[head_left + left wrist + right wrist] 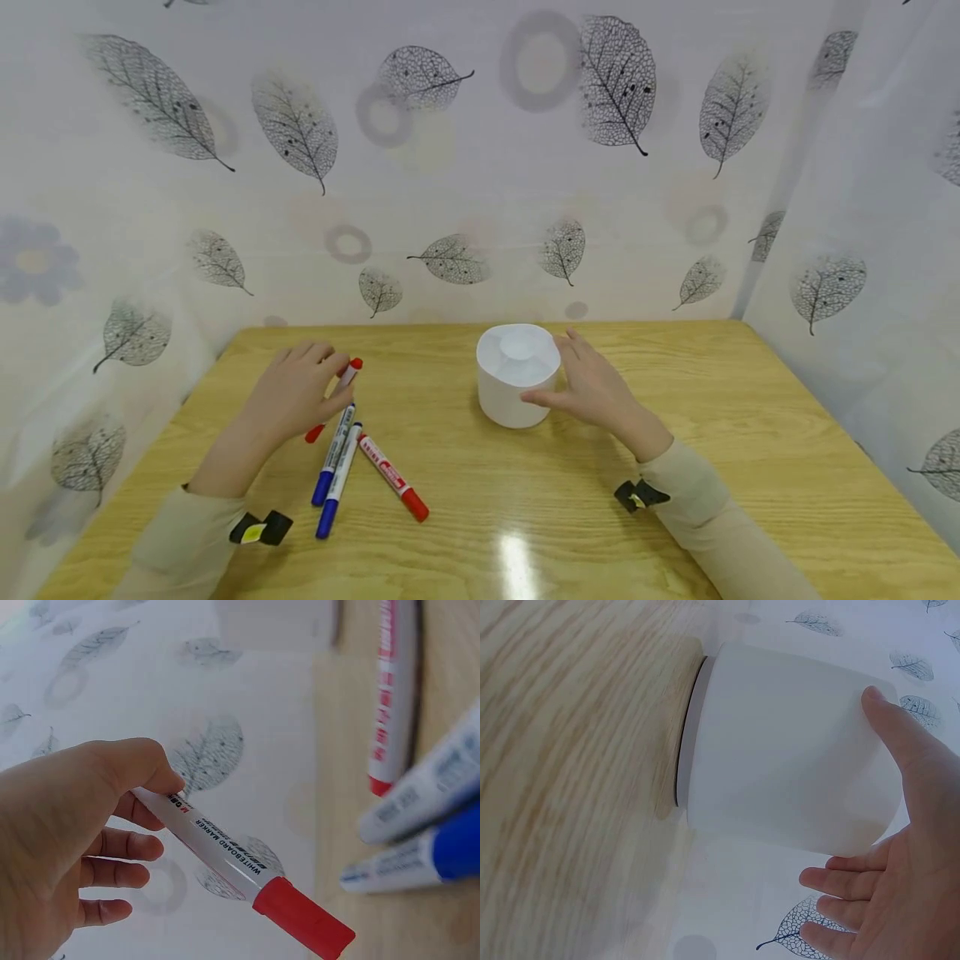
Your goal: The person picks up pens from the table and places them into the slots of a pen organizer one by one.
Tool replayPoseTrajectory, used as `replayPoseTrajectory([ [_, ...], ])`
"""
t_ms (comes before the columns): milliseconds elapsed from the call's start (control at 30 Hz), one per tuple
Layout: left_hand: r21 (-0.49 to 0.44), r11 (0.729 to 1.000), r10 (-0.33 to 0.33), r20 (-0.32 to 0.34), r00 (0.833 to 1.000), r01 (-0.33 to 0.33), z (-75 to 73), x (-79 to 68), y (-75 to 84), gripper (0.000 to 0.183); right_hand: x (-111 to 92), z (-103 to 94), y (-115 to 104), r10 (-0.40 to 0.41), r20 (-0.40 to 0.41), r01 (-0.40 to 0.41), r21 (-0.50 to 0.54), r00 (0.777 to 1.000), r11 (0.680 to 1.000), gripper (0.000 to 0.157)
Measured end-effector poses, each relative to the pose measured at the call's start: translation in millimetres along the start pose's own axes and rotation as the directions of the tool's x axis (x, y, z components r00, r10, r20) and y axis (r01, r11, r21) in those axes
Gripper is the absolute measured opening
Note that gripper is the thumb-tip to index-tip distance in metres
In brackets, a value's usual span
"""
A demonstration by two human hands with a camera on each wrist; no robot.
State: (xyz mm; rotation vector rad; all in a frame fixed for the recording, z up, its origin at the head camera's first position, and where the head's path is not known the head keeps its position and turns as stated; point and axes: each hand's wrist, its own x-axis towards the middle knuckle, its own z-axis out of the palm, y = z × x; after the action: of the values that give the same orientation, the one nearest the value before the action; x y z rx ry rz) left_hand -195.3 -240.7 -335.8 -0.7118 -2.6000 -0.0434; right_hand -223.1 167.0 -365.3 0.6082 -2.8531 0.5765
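Observation:
Between thumb and index finger, my left hand [298,392] pinches a red-capped whiteboard marker [225,847]. Its red cap points away from the palm in the left wrist view; the other fingers are loosely bent. A white round container [517,398] with a smaller round part in its middle stands upright on the table. At its right side is my right hand [592,387], thumb along the near wall and fingers spread, fairly straight, by the far right side. In the right wrist view, the thumb [889,720] touches the white wall near the rim.
Two blue-capped markers [341,479] lie side by side on the wooden table [600,542], below the left hand. Another red-capped marker [393,477] lies slantwise to their right. A leaf-patterned curtain [465,167] hangs behind the table and along its sides.

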Motion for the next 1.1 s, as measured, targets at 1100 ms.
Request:
replayPoseTrajectory([
  [1100, -0.515, 0.856, -0.136, -0.304, 0.943, -0.042, -13.5, 100.1, 63.6, 0.024, 1.3, -0.3, -0.9, 0.007, 0.012, -0.007, -0.001, 1.000, 1.000, 0.100],
])
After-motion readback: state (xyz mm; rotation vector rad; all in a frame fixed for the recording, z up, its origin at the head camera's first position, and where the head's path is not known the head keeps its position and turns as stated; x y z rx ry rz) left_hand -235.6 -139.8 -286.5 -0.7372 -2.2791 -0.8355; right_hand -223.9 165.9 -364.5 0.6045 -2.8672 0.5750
